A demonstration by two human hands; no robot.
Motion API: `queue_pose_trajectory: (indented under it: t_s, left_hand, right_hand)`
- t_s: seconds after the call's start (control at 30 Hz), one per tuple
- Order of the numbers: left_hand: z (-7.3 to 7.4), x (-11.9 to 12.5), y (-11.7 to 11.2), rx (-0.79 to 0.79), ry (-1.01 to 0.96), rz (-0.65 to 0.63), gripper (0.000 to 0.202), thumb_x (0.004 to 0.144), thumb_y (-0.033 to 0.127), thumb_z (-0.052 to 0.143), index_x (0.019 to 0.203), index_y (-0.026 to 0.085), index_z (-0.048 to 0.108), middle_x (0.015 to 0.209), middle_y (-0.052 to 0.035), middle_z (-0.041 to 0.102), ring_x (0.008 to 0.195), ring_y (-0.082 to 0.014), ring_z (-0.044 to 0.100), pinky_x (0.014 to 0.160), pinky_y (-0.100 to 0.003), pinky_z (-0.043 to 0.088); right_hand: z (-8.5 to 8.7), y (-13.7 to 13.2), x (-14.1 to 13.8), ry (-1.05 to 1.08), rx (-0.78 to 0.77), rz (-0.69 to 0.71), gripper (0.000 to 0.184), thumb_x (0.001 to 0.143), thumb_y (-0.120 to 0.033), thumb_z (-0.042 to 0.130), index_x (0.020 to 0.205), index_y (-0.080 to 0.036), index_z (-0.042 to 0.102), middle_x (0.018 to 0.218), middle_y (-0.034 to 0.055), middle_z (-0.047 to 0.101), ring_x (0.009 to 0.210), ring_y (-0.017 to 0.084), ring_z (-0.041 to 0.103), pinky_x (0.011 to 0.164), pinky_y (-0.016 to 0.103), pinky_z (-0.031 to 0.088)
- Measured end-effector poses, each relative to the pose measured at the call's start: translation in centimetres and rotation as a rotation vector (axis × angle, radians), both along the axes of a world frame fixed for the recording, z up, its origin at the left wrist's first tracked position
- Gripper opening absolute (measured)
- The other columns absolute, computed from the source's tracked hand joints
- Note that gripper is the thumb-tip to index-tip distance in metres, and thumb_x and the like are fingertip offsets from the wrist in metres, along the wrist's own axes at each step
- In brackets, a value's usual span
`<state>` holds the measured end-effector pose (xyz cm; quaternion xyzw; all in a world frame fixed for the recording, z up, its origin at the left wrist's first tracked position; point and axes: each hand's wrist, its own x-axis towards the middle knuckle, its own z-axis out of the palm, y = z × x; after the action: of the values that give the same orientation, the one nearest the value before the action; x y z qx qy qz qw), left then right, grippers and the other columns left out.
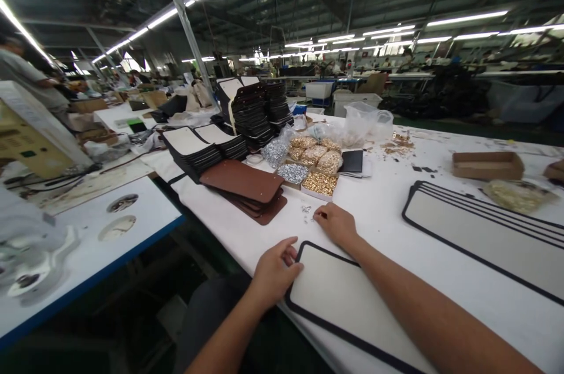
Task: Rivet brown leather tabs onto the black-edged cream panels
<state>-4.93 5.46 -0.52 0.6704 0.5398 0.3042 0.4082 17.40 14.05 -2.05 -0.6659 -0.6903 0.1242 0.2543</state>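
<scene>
My left hand (275,271) is at the near left corner of a pale grey panel with black edging (339,286), thumb and curled fingers closed at its edge. The panel lies on the white table, partly under my right forearm. Beyond it, my right hand (335,222) rests low over the tabletop with fingertips pinched together. What they hold, if anything, is too small to make out. Right beside those fingertips lie several loose small silver metal pieces (305,209). Behind them stand a box of silver pieces (292,172) and a box of gold pieces (319,184).
Brown panels (242,180) are stacked left of the boxes, with tall stacks of black-edged panels (249,110) behind. Bags of gold pieces (315,154) sit at the back. More grey panels (480,233) and a cardboard tray (487,165) lie right. A blue-edged table (150,227) stands left, across a gap.
</scene>
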Motion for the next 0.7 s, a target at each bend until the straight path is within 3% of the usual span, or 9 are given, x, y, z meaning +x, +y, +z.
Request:
queue_pose_trajectory:
  t_s: [0.13, 0.23, 0.37, 0.47, 0.57, 0.7]
  left_hand:
    - [0.5, 0.2, 0.7, -0.036, 0.011, -0.05, 0.054, 0.07, 0.023, 0.072, 0.124, 0.018, 0.07, 0.08, 0.0025, 0.067, 0.068, -0.0152, 0.058, 0.066, -0.027, 0.045]
    - [1.0, 0.6, 1.1, -0.044, 0.003, -0.054, 0.038, 0.068, 0.026, 0.076, 0.106, 0.019, 0.076, 0.068, 0.0047, 0.061, 0.062, -0.0145, 0.054, 0.059, -0.025, 0.04]
    - [1.5, 1.1, 1.3, -0.034, -0.069, -0.022, 0.016, 0.07, 0.027, 0.072, 0.083, 0.018, 0.072, 0.062, 0.0053, 0.055, 0.057, -0.0129, 0.049, 0.055, -0.024, 0.035]
    - [1.5, 1.3, 0.8, -0.025, -0.158, 0.011, 0.018, 0.076, 0.034, 0.07, 0.083, 0.018, 0.067, 0.064, 0.0047, 0.055, 0.059, -0.0133, 0.05, 0.056, -0.023, 0.036]
    - [1.1, 1.3, -0.1, -0.026, -0.222, 0.049, 0.022, 0.081, 0.039, 0.067, 0.087, 0.018, 0.064, 0.068, 0.0034, 0.059, 0.062, -0.014, 0.053, 0.056, -0.023, 0.039]
    - [0.3, 0.9, -1.9, -0.046, -0.235, 0.101, 0.019, 0.086, 0.039, 0.066, 0.089, 0.02, 0.063, 0.078, 0.0018, 0.063, 0.063, -0.0143, 0.058, 0.055, -0.023, 0.044]
  right_hand:
    - [0.4, 0.0, 0.2, 0.053, 0.022, 0.032, 0.016, 0.093, -0.031, 0.061, 0.092, -0.025, 0.075, 0.102, 0.0025, 0.071, 0.092, 0.019, 0.063, 0.077, 0.028, 0.041]
    - [1.7, -0.9, 0.6, 0.133, 0.041, 0.071, 0.015, 0.092, -0.027, 0.06, 0.088, -0.022, 0.074, 0.096, 0.0028, 0.073, 0.09, 0.019, 0.064, 0.079, 0.029, 0.044]
    - [4.2, -4.4, 1.0, 0.26, 0.073, 0.149, 0.015, 0.094, -0.03, 0.059, 0.091, -0.023, 0.072, 0.094, 0.0008, 0.073, 0.087, 0.017, 0.065, 0.081, 0.028, 0.048]
    - [5.2, -8.0, 0.5, 0.327, 0.069, 0.209, 0.015, 0.095, -0.034, 0.06, 0.092, -0.025, 0.072, 0.112, 0.0006, 0.071, 0.084, 0.015, 0.065, 0.08, 0.028, 0.05]
    - [5.0, -10.6, -0.4, 0.429, 0.035, 0.244, 0.011, 0.093, -0.027, 0.064, 0.087, -0.025, 0.073, 0.129, 0.0032, 0.066, 0.096, 0.017, 0.067, 0.085, 0.031, 0.053]
    - [3.6, -12.8, -1.0, 0.47, 0.119, 0.302, 0.01, 0.093, -0.021, 0.065, 0.086, -0.024, 0.071, 0.12, 0.0058, 0.069, 0.117, 0.022, 0.063, 0.099, 0.035, 0.051]
